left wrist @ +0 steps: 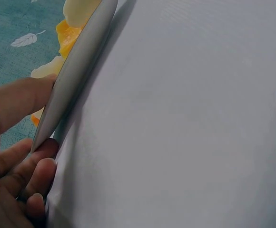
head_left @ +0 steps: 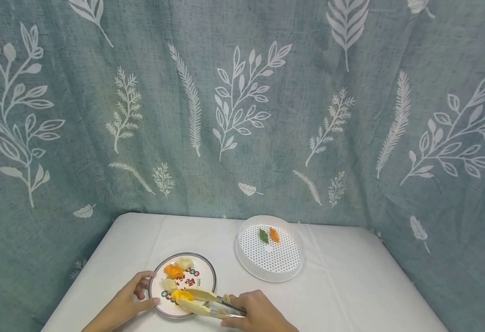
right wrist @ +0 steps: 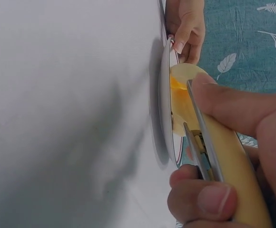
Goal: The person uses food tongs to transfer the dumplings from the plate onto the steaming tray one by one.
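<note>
My left hand [head_left: 128, 297] holds the left rim of a round white plate [head_left: 206, 272] with printed edging, thumb on top and fingertips beneath in the left wrist view. My right hand [head_left: 256, 311] grips yellow-and-metal tongs [head_left: 198, 308] reaching in over the plate's lower right. A yellow dumpling-like piece [head_left: 182, 295] sits between the tong tips. Farther up the plate lie a pale piece [head_left: 169, 285], an orange piece [head_left: 173, 271] and another pale piece [head_left: 184, 263]. From the right wrist view, the thumb and fingers press the tongs' two arms from opposite sides.
Behind and right of the plate stands a round white perforated tray [head_left: 281, 258] with a raised rim. A green piece [head_left: 264, 236] and an orange piece [head_left: 274, 234] lie in it. A leaf-patterned teal curtain [head_left: 242, 138] surrounds the white table [head_left: 350, 276].
</note>
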Motion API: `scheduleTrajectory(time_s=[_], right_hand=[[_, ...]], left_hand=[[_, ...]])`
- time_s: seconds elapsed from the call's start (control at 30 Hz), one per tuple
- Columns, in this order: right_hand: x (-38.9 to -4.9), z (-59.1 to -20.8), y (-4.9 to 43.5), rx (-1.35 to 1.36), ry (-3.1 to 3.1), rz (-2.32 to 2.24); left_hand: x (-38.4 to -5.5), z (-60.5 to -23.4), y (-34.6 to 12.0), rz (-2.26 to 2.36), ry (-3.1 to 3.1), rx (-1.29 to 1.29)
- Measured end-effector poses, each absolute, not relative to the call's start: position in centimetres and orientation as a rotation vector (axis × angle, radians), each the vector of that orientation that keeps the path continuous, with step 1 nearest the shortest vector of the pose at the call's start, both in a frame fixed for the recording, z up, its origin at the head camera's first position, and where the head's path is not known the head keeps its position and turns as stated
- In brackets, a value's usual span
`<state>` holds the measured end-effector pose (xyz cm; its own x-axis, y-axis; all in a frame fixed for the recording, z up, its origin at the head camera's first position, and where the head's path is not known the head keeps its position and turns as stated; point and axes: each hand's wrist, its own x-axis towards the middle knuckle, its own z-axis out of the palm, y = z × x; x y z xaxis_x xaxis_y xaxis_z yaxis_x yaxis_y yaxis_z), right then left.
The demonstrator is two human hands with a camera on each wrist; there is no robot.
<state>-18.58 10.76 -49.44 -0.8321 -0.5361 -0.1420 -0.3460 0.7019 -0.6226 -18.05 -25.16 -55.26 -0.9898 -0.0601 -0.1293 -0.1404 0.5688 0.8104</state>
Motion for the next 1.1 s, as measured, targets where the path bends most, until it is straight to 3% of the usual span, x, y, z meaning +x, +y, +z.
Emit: scheduleTrajectory(time_s=[1.1], right_hand=[[-18.7,-48.4,14.2,-0.769,2.745,-1.057]], left_hand=[[-17.9,-55.4,-24.9,1.424,2.722,-0.167]])
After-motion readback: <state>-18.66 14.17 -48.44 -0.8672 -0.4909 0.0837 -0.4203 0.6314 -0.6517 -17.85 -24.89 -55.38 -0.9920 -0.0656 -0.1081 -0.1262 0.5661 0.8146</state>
